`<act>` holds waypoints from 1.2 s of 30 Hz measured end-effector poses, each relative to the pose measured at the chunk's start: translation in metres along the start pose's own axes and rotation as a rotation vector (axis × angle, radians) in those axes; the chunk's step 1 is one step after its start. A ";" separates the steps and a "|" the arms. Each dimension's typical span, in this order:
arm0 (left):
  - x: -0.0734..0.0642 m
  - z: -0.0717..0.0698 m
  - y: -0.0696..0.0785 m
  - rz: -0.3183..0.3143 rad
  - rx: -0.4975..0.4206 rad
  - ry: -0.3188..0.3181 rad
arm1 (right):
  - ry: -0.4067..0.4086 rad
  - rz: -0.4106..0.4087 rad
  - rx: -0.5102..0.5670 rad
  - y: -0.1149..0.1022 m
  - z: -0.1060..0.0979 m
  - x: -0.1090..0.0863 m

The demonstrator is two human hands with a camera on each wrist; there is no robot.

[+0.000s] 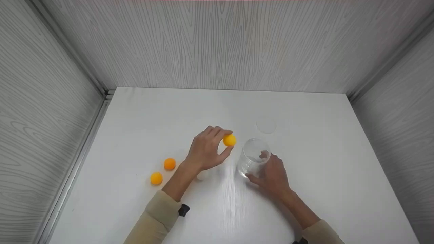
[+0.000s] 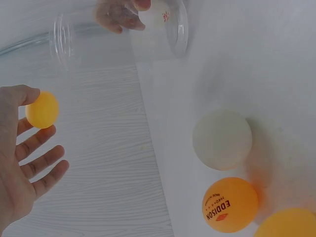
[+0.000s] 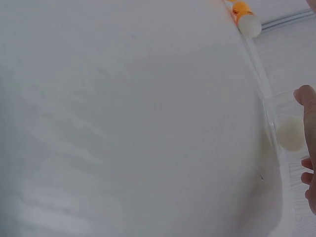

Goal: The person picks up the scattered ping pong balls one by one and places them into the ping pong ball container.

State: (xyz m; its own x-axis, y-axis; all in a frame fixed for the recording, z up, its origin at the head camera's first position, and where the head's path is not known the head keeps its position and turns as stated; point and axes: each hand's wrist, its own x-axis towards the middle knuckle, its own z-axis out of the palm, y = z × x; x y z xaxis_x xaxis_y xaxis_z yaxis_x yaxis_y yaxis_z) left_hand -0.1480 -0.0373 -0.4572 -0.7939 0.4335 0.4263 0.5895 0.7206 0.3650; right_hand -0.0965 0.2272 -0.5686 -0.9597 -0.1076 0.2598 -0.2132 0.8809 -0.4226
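Between thumb and index finger, my left hand (image 1: 205,149) pinches a yellow-orange ping-pong ball (image 1: 229,140) above the table, left of a clear jar (image 1: 252,159). The left wrist view shows this ball (image 2: 43,109) with the other fingers spread below it. My right hand (image 1: 274,174) grips the upright jar from its right side, thumb and fingers curled about the wall. Inside the jar, near its bottom, lies a white ping-pong ball (image 2: 160,16) with a red print, which also appears as a pale ball (image 3: 291,133) in the right wrist view.
Two orange balls, one (image 1: 170,164) behind the other (image 1: 156,178), lie left of my left forearm. A white ball (image 2: 222,139) rests beside them, partly hidden by that wrist in the head view. Behind the jar lies a clear round disc (image 1: 266,125). Grey wood-grain panels (image 1: 217,44) surround the white table.
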 end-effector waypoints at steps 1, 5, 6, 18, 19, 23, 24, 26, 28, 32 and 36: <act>0.001 0.000 0.002 0.005 -0.004 0.002 | -0.003 0.003 0.000 0.000 0.000 0.000; 0.003 0.001 0.010 0.026 -0.021 0.011 | -0.001 0.013 -0.008 0.001 0.001 0.000; 0.004 0.002 0.012 0.031 -0.024 0.013 | 0.001 0.014 -0.007 0.001 0.001 0.000; 0.014 0.012 0.031 0.084 -0.075 0.032 | 0.018 -0.012 -0.018 0.001 0.002 0.002; 0.014 0.013 0.033 0.088 -0.079 0.031 | 0.016 -0.011 -0.013 0.001 0.002 0.002; 0.015 0.018 0.037 0.096 -0.084 0.018 | 0.001 0.005 -0.012 0.000 0.002 0.003; 0.015 0.019 0.038 0.095 -0.084 0.014 | -0.002 0.011 -0.011 0.000 0.001 0.002; 0.015 0.021 0.040 0.092 -0.085 0.007 | -0.006 0.018 -0.008 0.000 0.001 0.002; 0.016 0.023 0.041 0.092 -0.086 -0.002 | -0.004 0.020 0.003 0.000 0.001 0.002; 0.018 0.025 0.044 0.096 -0.080 -0.014 | 0.001 0.016 0.000 0.000 0.001 0.002; 0.020 0.030 0.045 0.104 -0.052 -0.023 | 0.002 0.012 -0.021 0.000 0.002 0.002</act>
State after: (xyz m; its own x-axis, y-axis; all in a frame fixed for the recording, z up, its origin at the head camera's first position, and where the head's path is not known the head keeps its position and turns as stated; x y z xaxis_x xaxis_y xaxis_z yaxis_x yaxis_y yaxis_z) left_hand -0.1421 0.0202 -0.4573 -0.7309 0.5171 0.4455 0.6753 0.6423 0.3625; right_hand -0.0988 0.2259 -0.5696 -0.9616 -0.0962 0.2571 -0.1980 0.8917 -0.4070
